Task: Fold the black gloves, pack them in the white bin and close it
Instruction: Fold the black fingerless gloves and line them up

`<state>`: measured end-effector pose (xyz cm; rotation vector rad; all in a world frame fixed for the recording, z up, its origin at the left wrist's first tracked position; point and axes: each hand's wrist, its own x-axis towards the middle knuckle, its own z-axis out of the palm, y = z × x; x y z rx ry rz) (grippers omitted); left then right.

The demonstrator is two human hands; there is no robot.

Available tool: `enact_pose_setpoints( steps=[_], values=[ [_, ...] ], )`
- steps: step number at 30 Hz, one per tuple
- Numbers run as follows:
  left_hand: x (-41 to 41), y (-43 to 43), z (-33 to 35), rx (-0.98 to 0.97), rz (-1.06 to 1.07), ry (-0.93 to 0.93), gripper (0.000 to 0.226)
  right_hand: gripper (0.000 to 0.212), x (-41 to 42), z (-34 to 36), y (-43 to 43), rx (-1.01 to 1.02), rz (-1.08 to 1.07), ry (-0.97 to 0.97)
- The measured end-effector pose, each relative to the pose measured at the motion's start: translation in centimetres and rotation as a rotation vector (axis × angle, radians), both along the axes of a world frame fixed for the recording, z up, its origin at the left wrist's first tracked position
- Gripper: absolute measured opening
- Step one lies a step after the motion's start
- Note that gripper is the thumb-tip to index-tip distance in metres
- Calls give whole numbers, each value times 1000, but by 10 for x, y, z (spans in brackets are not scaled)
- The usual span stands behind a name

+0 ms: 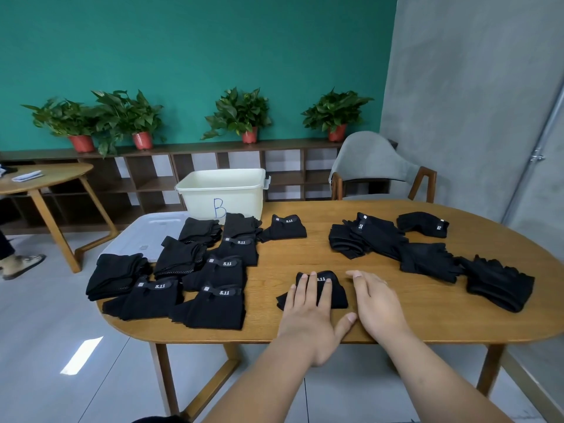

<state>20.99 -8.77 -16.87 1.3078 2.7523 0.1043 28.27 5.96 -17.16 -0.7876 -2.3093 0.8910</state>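
Both hands lie low over the near edge of the table [305,251]. The left hand [305,319] is spread flat, fingers straight and thumb splayed to the right, pressing down on a folded glove [339,296] with its label showing between the fingertips. The right hand [378,306] is also open, fingers straight and close together. It holds nothing and rests on the bare wood just right of that glove; whether it touches the glove's edge I cannot tell.

At the far edge of the table the bin [222,190] stands open, a blue "B" on its front wall. Its lid [146,233] lies flat to the left of it, at the table's left end. The folded gloves [213,306] sit in close stacks on the left half of the table, some overlapping the lid, several with a "5.11" label facing up. The loose gloves [427,261] lie in an untidy overlapping string across the right half, well apart from the stacks. One more folded pair [287,228] lies alone near the bin's right corner, and a single one [422,224] sits at the far right, just beside the loose string.
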Motion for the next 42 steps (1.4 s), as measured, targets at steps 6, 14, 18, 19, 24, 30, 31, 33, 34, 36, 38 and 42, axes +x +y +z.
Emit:
enact_pose_setpoints(
  steps=[6, 14, 18, 19, 24, 30, 31, 33, 34, 36, 38, 42],
  values=[
    [-32, 4, 3, -44, 27, -35, 89, 42, -3, -4, -5, 111, -72, -84],
    [-85, 14, 10, -47, 5, -49, 89, 53, -14, -9, -9, 304, -63, -405],
    [-109, 23, 12, -49, 11, -24, 88, 53, -16, -9, -11, 338, -68, -449],
    [-113, 26, 13, -49, 14, -22, 87, 53, -16, -9, -11, 338, -68, -454],
    [-133, 36, 13, -21, 25, -14, 86, 53, -16, -6, -12, 333, -66, -457],
    [-144, 36, 2, 37, 45, 90, 85, 52, -14, -5, -12, 327, -57, -454],
    [-144, 36, 2, 49, 46, 103, 85, 53, -15, -5, -12, 326, -55, -453],
    [-141, 36, 3, 73, 41, 152, 85, 53, -15, -6, -11, 322, -56, -449],
    [-138, 37, 5, 88, 40, 173, 84, 53, -15, -6, -11, 321, -57, -449],
    [-128, 41, 8, 106, 52, 169, 84, 53, -15, -7, -11, 326, -60, -450],
    [-117, 48, 9, 72, 85, 128, 86, 53, -15, -7, -12, 328, -64, -454],
    [-115, 56, 8, -30, 147, 63, 90, 53, -15, -6, -12, 321, -62, -451]
  ],
)
